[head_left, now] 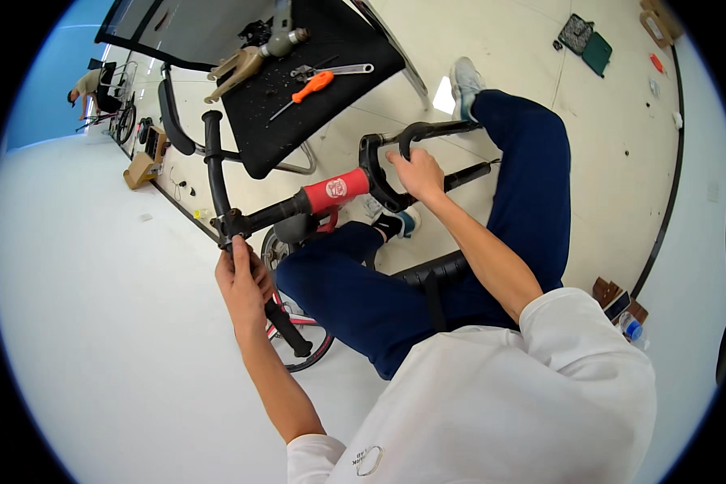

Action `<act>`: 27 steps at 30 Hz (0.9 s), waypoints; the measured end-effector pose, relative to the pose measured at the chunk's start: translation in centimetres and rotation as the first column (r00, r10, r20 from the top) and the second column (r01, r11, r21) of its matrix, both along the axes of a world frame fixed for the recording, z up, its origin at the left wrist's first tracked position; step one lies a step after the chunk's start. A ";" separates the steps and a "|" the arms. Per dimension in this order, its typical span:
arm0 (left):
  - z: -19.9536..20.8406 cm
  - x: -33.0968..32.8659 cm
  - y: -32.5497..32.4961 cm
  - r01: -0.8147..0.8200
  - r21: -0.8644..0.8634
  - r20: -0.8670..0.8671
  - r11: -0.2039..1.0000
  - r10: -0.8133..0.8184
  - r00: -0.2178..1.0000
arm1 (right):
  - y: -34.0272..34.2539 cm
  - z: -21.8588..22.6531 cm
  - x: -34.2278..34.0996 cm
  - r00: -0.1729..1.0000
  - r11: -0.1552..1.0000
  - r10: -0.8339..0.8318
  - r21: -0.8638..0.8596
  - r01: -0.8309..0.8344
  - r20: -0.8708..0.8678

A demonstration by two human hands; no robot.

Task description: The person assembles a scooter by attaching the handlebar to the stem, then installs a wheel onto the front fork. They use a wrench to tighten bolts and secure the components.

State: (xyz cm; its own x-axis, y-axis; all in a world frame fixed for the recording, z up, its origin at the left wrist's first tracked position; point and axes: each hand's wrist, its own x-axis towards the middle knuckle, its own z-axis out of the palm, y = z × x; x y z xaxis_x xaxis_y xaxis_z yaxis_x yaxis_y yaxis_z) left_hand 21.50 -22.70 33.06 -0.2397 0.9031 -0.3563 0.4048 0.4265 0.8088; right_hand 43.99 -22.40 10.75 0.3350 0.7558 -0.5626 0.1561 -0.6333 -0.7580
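The left hand (246, 284) closes around the black handlebar (215, 179) beside its stem, while the right hand (419, 173) curls its fingers around the arch of the black suspension fork (373, 165). The red head tube (336, 189) lies between them, so the two grips probably share the weight and check twisting. Beyond the hands, a black chair seat (339, 101) keeps the orange-handled screwdriver (302, 97) and adjustable wrench (335, 71) likely within reach. Pale floor tiles (613, 153) spread right of the right hand; far beyond the left, another person (89, 87) bends near a blue wall (44, 97).
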 end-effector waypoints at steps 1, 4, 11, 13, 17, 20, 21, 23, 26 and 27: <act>0.7 -1.1 0.0 -0.008 0.025 -0.009 1.000 0.009 1.000 | 0.4 0.2 -0.9 0.999 0.998 -0.014 0.060 0.012 0.039; 2.0 -5.0 -0.6 -0.080 0.063 0.022 0.995 0.079 0.997 | 1.3 4.3 -2.2 0.992 0.985 0.125 0.119 -0.124 -0.007; 6.9 -10.4 -3.1 -0.138 0.189 0.199 0.972 0.100 0.975 | 3.4 14.4 -3.7 0.969 0.920 0.239 0.304 -0.246 0.060; 7.9 -11.1 -3.5 -0.153 0.230 0.261 0.961 0.090 0.961 | 4.1 17.0 -3.3 0.958 0.902 0.255 0.323 -0.286 0.134; 8.1 -12.2 -4.9 -0.214 0.231 0.415 0.949 0.102 0.904 | 3.4 22.3 -3.2 0.935 0.848 0.221 0.419 -0.325 0.278; 6.0 -13.2 -5.9 -0.251 0.205 0.524 0.946 0.111 0.845 | 3.5 24.7 -3.0 0.889 0.866 0.293 0.298 -0.402 0.351; 4.8 -13.6 -6.3 -0.250 0.216 0.581 0.944 0.081 0.810 | 3.1 24.9 -3.3 0.880 0.867 0.293 0.285 -0.410 0.375; 2.5 -14.2 -7.1 -0.292 0.184 0.628 0.939 0.116 0.770 | 2.1 25.6 -3.8 0.847 0.868 0.333 0.217 -0.447 0.414; 0.0 -14.2 -9.0 -0.308 0.154 0.657 0.939 0.135 0.741 | 1.0 23.5 -4.6 0.777 0.850 0.313 0.204 -0.486 0.545; -0.4 -14.3 -9.6 -0.308 0.169 0.653 0.936 0.128 0.747 | 0.5 23.5 -4.7 0.783 0.850 0.334 0.191 -0.491 0.525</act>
